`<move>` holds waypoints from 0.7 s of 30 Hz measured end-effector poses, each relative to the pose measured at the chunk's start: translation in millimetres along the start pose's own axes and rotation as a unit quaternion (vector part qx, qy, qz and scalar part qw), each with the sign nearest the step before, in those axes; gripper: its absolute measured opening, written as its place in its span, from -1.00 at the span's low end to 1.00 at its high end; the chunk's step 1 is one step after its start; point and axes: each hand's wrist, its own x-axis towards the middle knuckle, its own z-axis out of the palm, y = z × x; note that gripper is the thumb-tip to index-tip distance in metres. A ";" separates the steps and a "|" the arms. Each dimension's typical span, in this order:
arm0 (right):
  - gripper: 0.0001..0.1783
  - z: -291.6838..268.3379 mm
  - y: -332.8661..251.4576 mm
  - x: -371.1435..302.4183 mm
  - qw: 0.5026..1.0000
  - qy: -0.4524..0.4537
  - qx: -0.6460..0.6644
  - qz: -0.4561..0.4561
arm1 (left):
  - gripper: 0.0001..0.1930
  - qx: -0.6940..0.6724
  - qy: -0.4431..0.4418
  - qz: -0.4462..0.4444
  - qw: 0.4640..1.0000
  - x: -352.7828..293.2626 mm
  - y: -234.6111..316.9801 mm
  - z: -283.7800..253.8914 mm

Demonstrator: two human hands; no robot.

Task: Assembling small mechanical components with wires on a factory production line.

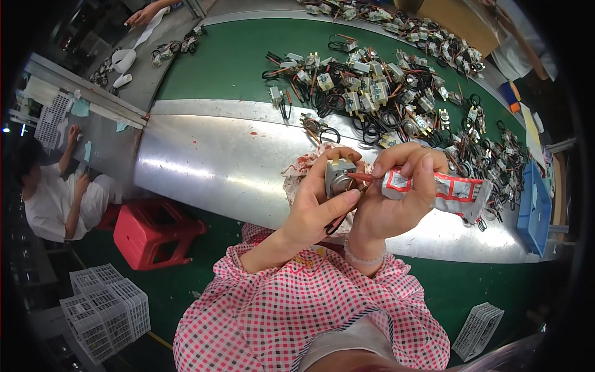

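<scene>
My left hand (304, 217) is closed around a small thermostat (339, 177) with a round metal face, a pale housing and yellowish tabs. A dark wire hangs from it below my thumb. My right hand (396, 214) grips a crumpled silver-and-red squeeze tube (462, 193), held nearly level. Its red pointed nozzle (360, 177) reaches the thermostat's face; whether the tip touches cannot be told. Both hands are raised over the metal work surface (217, 161), with a red-stained cloth (296, 173) lying beneath them.
A heap of similar thermostats with looped black wires (372, 87) covers much of the green belt (229, 62). At the right stands a blue tray (534, 211). A red stool (145, 232), white crates (108, 310) and a seated person (52, 186) are at the left.
</scene>
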 end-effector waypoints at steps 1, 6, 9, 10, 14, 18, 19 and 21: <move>-0.74 1.1 -1.3 0.0 1.000 0.000 0.004 0.006 | -0.52 0.000 0.000 0.000 1.000 0.3 0.0 -0.1; -0.74 2.3 -0.9 -0.1 1.000 0.003 0.004 0.013 | -0.53 0.007 0.015 -0.001 1.000 0.2 -0.8 -0.1; -0.74 2.5 0.4 0.0 1.000 0.001 0.002 0.007 | -0.53 0.018 0.012 -0.012 1.000 -0.5 0.4 -2.4; -0.74 3.0 0.7 -0.2 1.000 0.001 0.004 0.002 | -0.53 0.018 0.013 -0.011 1.000 -0.3 0.5 -1.2; -0.74 3.9 1.7 0.5 1.000 0.006 0.003 -0.011 | -0.54 0.024 0.023 0.000 0.999 2.7 -1.4 -0.6; -0.75 6.5 0.4 1.1 1.000 0.019 -0.003 -0.011 | -0.54 0.029 0.027 0.012 0.999 5.6 -1.7 1.8; -0.75 6.8 0.6 1.6 1.000 0.027 -0.004 -0.011 | -0.54 0.029 0.026 0.012 0.999 6.2 -1.8 0.8; -0.75 5.4 4.0 3.5 1.000 0.023 -0.005 -0.017 | -0.53 0.027 0.021 -0.006 0.999 6.3 -2.7 -3.8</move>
